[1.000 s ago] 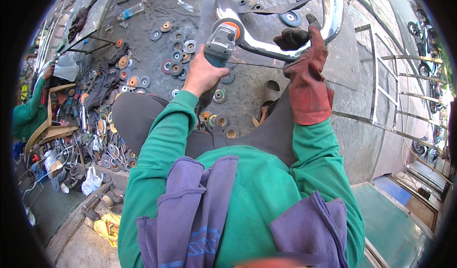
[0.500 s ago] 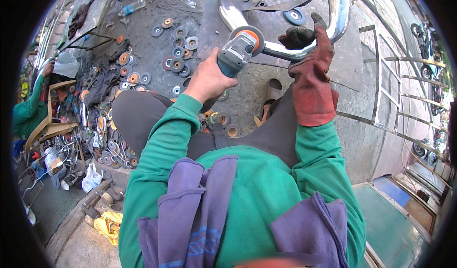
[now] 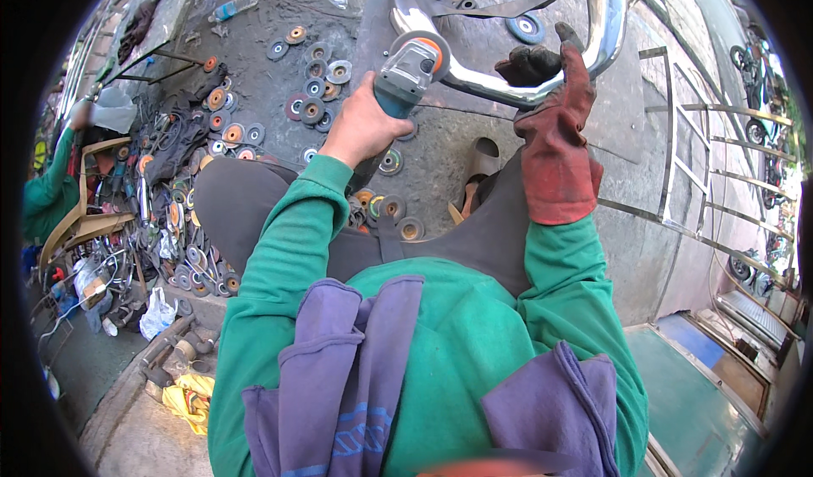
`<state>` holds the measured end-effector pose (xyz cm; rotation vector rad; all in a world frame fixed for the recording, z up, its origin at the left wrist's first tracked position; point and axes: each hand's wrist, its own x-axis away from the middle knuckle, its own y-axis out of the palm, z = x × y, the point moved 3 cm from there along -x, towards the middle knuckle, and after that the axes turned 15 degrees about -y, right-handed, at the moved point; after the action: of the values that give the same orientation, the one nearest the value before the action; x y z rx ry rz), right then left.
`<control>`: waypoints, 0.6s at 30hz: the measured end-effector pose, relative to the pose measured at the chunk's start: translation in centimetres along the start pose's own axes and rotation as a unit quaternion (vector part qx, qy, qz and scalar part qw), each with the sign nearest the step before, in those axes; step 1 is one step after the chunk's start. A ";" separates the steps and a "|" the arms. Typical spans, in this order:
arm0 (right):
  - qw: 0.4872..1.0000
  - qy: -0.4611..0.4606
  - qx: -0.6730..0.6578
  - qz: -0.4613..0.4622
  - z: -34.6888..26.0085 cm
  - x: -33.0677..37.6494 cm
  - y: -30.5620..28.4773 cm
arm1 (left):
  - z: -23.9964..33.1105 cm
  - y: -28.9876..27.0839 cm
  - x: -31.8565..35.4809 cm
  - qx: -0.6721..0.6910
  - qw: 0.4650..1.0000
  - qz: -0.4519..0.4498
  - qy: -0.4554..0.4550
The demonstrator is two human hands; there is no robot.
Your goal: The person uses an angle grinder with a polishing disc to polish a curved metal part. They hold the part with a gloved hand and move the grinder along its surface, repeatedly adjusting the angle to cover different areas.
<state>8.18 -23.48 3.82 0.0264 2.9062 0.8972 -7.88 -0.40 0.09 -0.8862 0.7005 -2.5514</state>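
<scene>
My bare left hand (image 3: 364, 129) is wrapped around the body of an angle grinder (image 3: 405, 81). The grinder's disc, with an orange centre, overlaps the left arm of a bent chrome tube (image 3: 495, 92); whether they touch, I cannot tell. My right hand (image 3: 555, 130) wears a red work glove with blackened fingertips. It grips the tube's near bend, the thumb and fingers on either side of the metal. A dark flat strap or bar (image 3: 508, 8) spans the tube's two arms. Beneath the tube lies a flat metal plate (image 3: 474, 45).
Many used grinding discs (image 3: 315, 87) lie scattered on the ground to the left. A blue-grey wheel (image 3: 525, 28) rests inside the chrome tube's curve. Metal frames (image 3: 673, 138) stand at the right. At far left, a person in a green sleeve (image 3: 55, 180) is at work.
My left hand has shifted the grinder left and slightly farther away, along the tube's left arm. The gloved right hand has stayed in place on the tube.
</scene>
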 end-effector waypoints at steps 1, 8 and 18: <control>1.000 0.003 0.023 0.021 0.0 0.0 -0.2 | 0.0 -0.1 -0.1 -0.008 1.000 0.015 -0.002; 0.999 0.016 0.011 0.033 0.0 0.2 0.2 | -0.3 1.2 0.7 -0.031 0.999 -0.009 0.022; 0.995 0.026 -0.010 0.092 0.3 -0.4 0.2 | -0.9 1.5 1.1 -0.004 1.000 0.012 0.014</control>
<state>8.58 -23.19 3.68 0.2790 2.9794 0.9690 -9.05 -1.78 -0.85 -0.8400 0.7271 -2.5460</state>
